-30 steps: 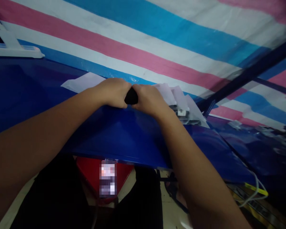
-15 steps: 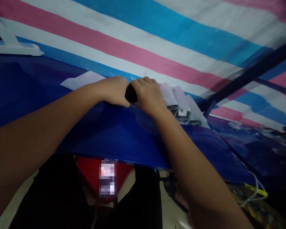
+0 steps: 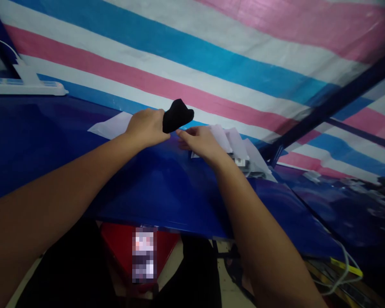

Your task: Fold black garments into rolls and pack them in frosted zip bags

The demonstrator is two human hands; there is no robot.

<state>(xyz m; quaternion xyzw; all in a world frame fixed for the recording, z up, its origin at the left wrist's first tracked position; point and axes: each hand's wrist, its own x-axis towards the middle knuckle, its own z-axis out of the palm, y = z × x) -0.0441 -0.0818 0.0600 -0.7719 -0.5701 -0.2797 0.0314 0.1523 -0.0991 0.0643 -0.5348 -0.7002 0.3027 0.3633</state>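
Observation:
My left hand [image 3: 147,128] is closed around a black sock-like piece of cloth [image 3: 179,115], which sticks up and to the right out of the grip. My right hand [image 3: 200,143] is just below and to the right of the cloth, fingers loosely curled and apart, with nothing visible in them. Beyond my left wrist, a whitish translucent plastic bag [image 3: 111,125] lies on the blue table [image 3: 154,192]. Several overlapping plastic bags [image 3: 239,143] lie beside my right hand, with dark contents and a white label showing. My right hand partly covers them.
A striped tarp [image 3: 167,55] hangs behind the table. A white lamp-like stand [image 3: 25,87] is at the left. A dark blue frame bar [image 3: 321,107] slants at the right. Below the table edge, a phone with a blurred screen [image 3: 144,256] lies on a red stool [image 3: 115,239] between my legs.
My right hand has come off the black cloth and dropped slightly below it. The cloth now stands out of my left hand. The view has tilted up a little.

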